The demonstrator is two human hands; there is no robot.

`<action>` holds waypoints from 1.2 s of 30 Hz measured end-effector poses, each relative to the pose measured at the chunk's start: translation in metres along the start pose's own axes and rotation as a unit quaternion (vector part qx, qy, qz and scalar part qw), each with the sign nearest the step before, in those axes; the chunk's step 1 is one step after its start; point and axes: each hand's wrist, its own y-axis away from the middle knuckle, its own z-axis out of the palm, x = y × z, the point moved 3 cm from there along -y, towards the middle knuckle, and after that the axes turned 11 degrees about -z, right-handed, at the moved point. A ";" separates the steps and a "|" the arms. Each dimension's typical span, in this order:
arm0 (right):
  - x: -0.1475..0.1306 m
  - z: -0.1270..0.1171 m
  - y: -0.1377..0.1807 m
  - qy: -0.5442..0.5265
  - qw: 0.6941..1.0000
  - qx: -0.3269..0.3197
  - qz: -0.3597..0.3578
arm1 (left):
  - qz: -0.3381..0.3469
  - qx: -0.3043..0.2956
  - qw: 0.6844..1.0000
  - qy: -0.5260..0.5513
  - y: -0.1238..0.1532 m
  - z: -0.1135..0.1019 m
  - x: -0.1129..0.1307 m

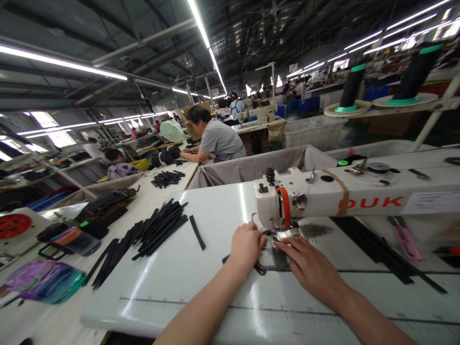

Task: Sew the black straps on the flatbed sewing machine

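My left hand (247,245) is at the left of the needle area of a white sewing machine (362,194), its fingers curled together on a black fabric strip (226,258). One end of that strip pokes out left of the hand; the rest is mostly hidden under it. My right hand (312,262) lies to the right of the presser foot, fingers stretched forward, their tips at the metal needle plate (275,258). Whether those tips touch the strip is hard to see. An orange band (285,206) wraps the machine head.
A pile of black strips (161,227) lies left, with a single strip (197,232) beside it. More strips (373,247) and pink-handled snips (406,239) rest under the machine arm. A purple-teal bag (46,281) is far left. A co-worker (219,136) sits ahead; thread cones (352,88) stand right.
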 end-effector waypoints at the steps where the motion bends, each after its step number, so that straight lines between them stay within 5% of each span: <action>1: -0.001 0.000 0.000 -0.007 1.000 -0.006 -0.012 | 0.003 -0.017 1.000 0.013 0.010 0.001 0.005; 8: -0.001 0.000 0.000 -0.026 0.999 0.008 -0.027 | 0.072 -0.028 0.987 0.138 0.038 0.003 0.008; 15: 0.003 0.000 0.001 -0.027 0.999 0.026 -0.016 | 0.005 -0.004 0.993 0.118 0.040 0.011 0.022; 36: -0.004 0.000 -0.004 0.056 0.998 -0.027 -0.022 | -0.006 -0.015 0.994 0.108 0.034 0.015 0.024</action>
